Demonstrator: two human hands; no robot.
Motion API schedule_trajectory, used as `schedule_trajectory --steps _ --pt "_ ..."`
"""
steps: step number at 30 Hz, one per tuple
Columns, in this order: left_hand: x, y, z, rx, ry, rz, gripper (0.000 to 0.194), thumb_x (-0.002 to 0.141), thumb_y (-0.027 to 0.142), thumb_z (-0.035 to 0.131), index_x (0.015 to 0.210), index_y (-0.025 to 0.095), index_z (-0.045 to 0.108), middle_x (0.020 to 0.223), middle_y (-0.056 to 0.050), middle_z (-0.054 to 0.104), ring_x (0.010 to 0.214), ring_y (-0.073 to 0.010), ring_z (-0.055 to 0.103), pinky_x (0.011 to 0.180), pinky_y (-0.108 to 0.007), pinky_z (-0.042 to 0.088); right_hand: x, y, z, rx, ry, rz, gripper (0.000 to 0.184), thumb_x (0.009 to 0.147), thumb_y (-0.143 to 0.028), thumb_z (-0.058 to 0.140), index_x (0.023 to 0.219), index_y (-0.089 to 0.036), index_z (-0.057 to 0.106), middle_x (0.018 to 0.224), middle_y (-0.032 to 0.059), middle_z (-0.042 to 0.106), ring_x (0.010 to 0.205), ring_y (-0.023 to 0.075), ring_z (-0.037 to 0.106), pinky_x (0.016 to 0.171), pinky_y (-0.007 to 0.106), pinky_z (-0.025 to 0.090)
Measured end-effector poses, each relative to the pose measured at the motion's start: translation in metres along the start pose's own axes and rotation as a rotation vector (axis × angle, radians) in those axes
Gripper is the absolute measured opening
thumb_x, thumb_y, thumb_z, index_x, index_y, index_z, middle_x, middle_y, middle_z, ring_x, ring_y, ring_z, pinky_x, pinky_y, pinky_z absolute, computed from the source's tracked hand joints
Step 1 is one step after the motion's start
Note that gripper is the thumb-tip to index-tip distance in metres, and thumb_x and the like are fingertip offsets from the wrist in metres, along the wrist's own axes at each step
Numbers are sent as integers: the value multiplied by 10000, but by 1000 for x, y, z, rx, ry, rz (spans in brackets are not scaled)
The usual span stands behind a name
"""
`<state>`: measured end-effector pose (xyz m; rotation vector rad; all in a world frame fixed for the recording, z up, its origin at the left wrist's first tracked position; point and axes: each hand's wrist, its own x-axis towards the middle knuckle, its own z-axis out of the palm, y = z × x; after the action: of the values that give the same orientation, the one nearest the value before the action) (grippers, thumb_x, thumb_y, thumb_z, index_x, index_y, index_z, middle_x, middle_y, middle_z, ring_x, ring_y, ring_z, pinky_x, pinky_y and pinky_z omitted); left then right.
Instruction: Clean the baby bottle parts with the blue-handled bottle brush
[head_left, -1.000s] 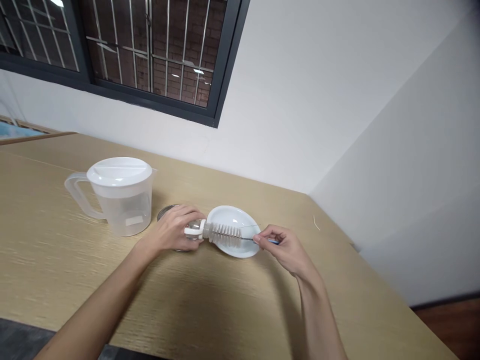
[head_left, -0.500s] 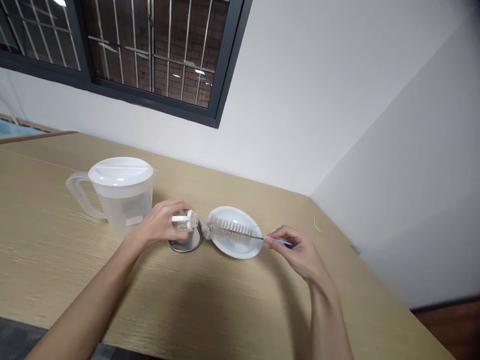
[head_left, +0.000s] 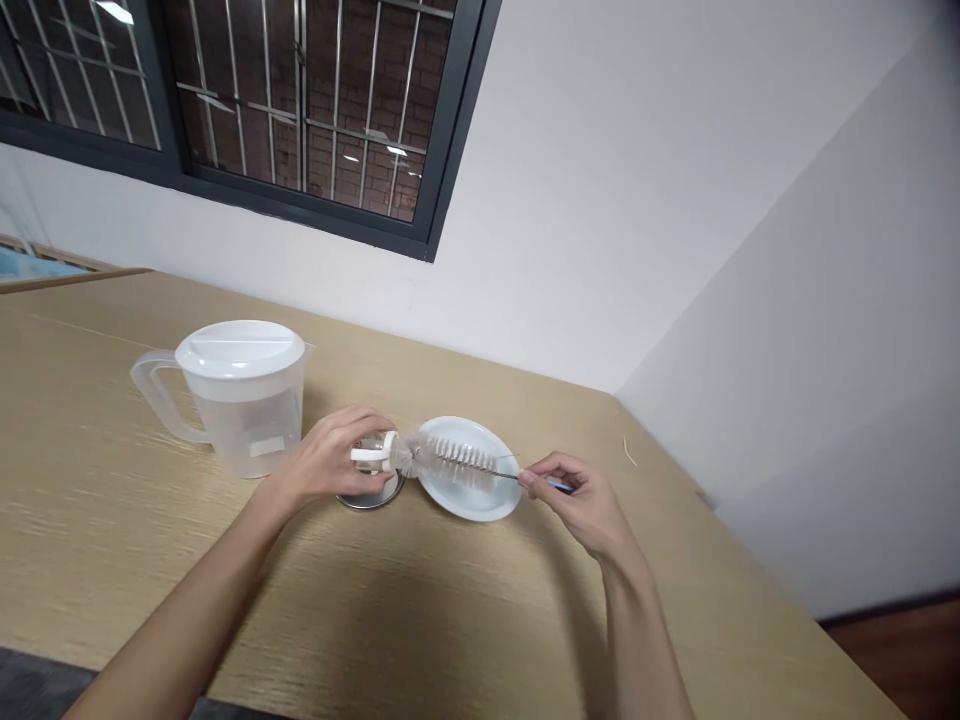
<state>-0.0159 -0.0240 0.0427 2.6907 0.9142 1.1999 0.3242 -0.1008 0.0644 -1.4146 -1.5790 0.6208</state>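
My left hand (head_left: 330, 462) is closed round a small clear jar with a white neck (head_left: 373, 457), held on its side just above a round metal lid (head_left: 367, 493) on the table. My right hand (head_left: 581, 500) pinches the blue-tipped wire handle of a white bottle brush (head_left: 457, 458). The brush lies level over a white plate (head_left: 471, 495), and its tufted tip touches the jar's mouth.
A translucent plastic pitcher (head_left: 241, 395) with a white lid and a little water stands left of the hands on the wooden table (head_left: 420, 610). White walls meet at the table's far right corner. A barred window is above left.
The brush was partly in the jar, came out as my hands drew apart, and now its tip is back at the jar's mouth.
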Motion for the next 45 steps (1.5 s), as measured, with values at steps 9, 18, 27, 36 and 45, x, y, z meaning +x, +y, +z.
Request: schedule_trajectory --steps 9,18,27,36,45 --pt "2 4 2 15 19 -63 412 648 240 724 1050 207 639 1014 -47 694 921 -215 645 803 -318 494 -2 2 10 20 -79 -52 320 726 -482 770 659 -190 657 707 55 688 675 177 621 609 278 470" --pt "1 2 -3 -16 59 -94 428 653 244 728 1067 201 628 1021 -53 686 920 -212 636 797 -311 486 -3 -1 9 15 22 -89 325 719 -483 775 644 -186 668 649 38 657 587 148 563 540 265 424" --pt "1 4 3 31 -74 58 419 712 247 681 1124 217 611 1066 -63 681 1002 -232 628 859 -332 476 -1 3 5 2 -5 -32 355 715 -523 765 662 -188 660 615 30 625 562 136 532 508 255 406" --pt "-3 5 8 161 -110 131 426 778 268 667 1196 228 592 1097 -76 673 1045 -247 604 897 -362 450 4 6 6 191 -101 201 445 640 -567 806 638 -174 597 537 -18 527 439 59 347 390 211 233" --pt "-2 7 12 224 -33 143 367 785 256 664 1149 217 634 1039 -93 691 986 -248 622 857 -374 478 6 9 8 281 -149 319 442 634 -551 811 629 -181 570 546 -30 523 415 48 313 380 212 174"
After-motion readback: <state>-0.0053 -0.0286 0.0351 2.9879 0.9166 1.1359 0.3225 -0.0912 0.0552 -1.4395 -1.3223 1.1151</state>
